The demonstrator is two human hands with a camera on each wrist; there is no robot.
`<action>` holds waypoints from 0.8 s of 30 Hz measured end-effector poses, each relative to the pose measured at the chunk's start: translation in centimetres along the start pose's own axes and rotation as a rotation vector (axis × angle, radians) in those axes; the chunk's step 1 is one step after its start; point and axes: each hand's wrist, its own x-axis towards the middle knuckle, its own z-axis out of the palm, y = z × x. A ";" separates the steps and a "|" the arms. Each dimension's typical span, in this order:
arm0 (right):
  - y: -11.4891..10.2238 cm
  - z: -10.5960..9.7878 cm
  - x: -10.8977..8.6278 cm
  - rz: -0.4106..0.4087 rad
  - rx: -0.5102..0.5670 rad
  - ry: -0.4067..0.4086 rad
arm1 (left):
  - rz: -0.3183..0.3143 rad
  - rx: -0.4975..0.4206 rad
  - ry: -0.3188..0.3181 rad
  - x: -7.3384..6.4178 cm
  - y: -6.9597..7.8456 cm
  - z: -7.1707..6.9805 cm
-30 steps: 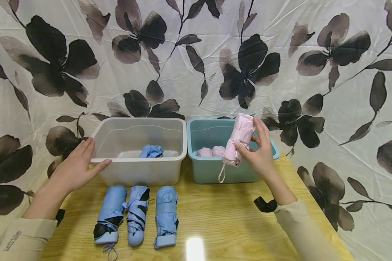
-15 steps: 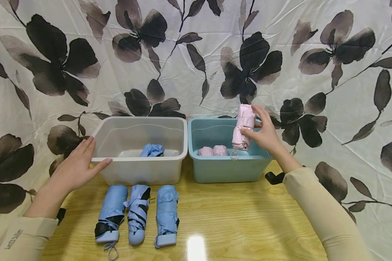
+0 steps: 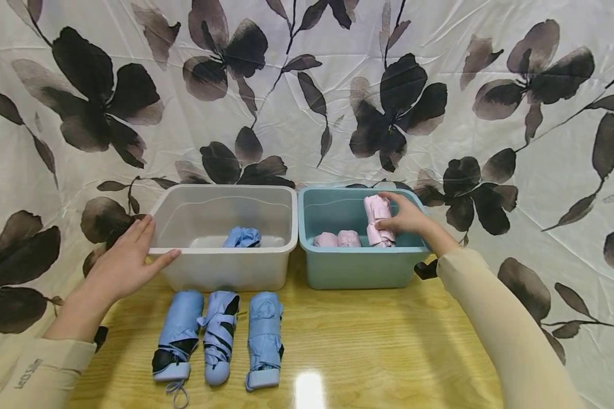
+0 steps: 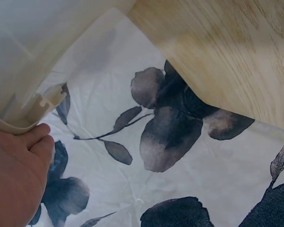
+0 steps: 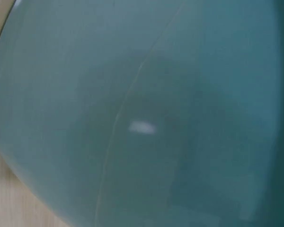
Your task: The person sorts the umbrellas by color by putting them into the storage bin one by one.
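Observation:
My right hand [image 3: 406, 216] holds a pink folded umbrella [image 3: 377, 218] between thumb and fingers, its lower end down inside the teal bin [image 3: 358, 270]. Left of it in that bin lie two pink rolled bundles [image 3: 337, 239], mostly hidden by the front wall. With fingers extended, my left hand [image 3: 128, 255] rests on the left rim of the pale grey bin [image 3: 225, 268]; the left wrist view shows the hand [image 4: 16, 175] against this rim. A blue bundle of fabric [image 3: 243, 237] lies in the grey bin. The right wrist view shows only the teal bin's wall [image 5: 142, 94].
Three blue folded umbrellas, a left one [image 3: 179, 329], a middle one [image 3: 220, 338] and a right one [image 3: 265, 341], lie side by side on the wooden table [image 3: 368, 352] before the grey bin. A floral cloth [image 3: 312, 102] hangs behind the bins.
My right hand has carried the pink umbrella up from the teal bin's front, then back and down into its right side. My left hand stays on the grey bin's rim.

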 end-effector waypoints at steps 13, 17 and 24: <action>1.2 1.9 1.4 0.104 -0.081 -0.278 | 0.005 -0.005 0.018 0.0 0.0 0.4; 1.3 2.4 1.8 0.079 -0.159 -0.293 | 0.012 -0.006 0.027 -0.1 0.0 0.3; 1.2 2.9 2.0 0.118 -0.233 -0.422 | 0.011 -0.006 0.032 -0.1 0.0 0.2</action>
